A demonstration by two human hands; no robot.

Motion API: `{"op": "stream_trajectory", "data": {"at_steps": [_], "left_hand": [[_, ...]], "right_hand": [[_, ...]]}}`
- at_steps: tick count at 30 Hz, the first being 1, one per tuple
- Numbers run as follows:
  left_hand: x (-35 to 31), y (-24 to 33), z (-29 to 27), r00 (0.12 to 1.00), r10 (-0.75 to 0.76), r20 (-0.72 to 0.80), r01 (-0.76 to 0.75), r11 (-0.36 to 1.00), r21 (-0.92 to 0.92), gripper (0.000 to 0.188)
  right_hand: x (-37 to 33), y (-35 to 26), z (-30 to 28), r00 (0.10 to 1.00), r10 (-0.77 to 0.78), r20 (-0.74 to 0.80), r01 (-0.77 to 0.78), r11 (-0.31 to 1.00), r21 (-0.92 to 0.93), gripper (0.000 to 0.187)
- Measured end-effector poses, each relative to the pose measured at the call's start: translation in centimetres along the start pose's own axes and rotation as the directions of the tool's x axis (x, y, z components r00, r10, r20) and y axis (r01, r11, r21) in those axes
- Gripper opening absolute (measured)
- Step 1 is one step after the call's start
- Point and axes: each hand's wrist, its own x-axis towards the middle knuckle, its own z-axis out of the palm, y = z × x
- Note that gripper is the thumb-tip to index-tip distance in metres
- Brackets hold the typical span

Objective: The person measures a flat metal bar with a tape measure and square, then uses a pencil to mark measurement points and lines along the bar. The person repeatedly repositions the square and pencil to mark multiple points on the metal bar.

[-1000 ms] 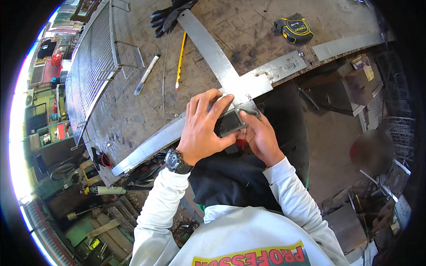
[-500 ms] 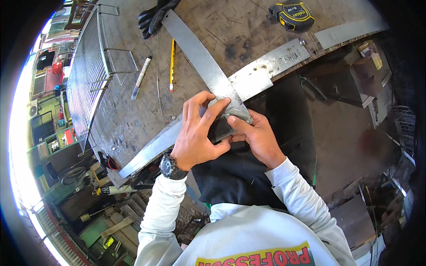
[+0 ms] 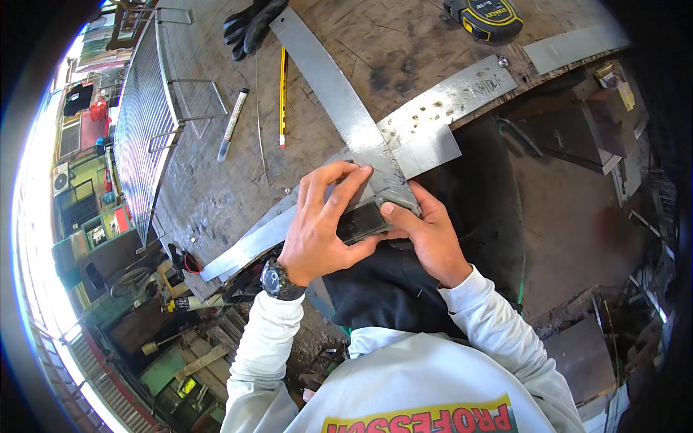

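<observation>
The dark rectangular block (image 3: 364, 220), seemingly the stock of a metal square, sits at the near edge of the table (image 3: 216, 195), pressed against the long flat steel strip (image 3: 289, 224) that runs diagonally along that edge. The left hand (image 3: 321, 224) lies over the block's left end with fingers spread and bent, its grip closed loosely around the block and the strip beneath; the right hand (image 3: 422, 234) closes on the block's right end, thumb on top. From the block a grey blade-like bar (image 3: 339, 94) runs away across the table toward a pair of black gloves (image 3: 249, 25). Beyond the block, to its right, a second flat strip (image 3: 447, 97) crosses the bar, and a yellow-and-black tape measure (image 3: 485, 16) lies farther off. To the block's far left lie a yellow pencil (image 3: 282, 94), a marker pen (image 3: 232, 124) and a wire grille (image 3: 141, 133). Judging by this, the squaring-up looks under way: the pieces are laid and held, while no marking tool is in hand, so any marking appears not yet done.
</observation>
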Motion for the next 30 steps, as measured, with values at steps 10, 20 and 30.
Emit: {"op": "stream_trajectory", "data": {"at_steps": [10,20,30], "left_hand": [[-1.6,-0.9,-0.2,0.999,0.025,0.039,-0.025,1.000,-0.003,0.083],[-2.2,-1.6,-0.3,0.998,0.054,0.031,-0.052,0.996,-0.066,0.084],[-2.7,-2.9,0.4,0.991,0.120,-0.055,-0.126,0.983,-0.130,0.089]], "right_hand": [[-0.8,1.0,0.2,0.999,0.040,0.002,-0.040,0.998,-0.058,0.040],[-0.5,2.2,-0.1,0.999,0.035,0.020,-0.033,0.993,-0.115,0.038],[-0.6,2.2,0.1,1.000,-0.018,0.019,0.021,0.987,-0.157,0.035]]}}
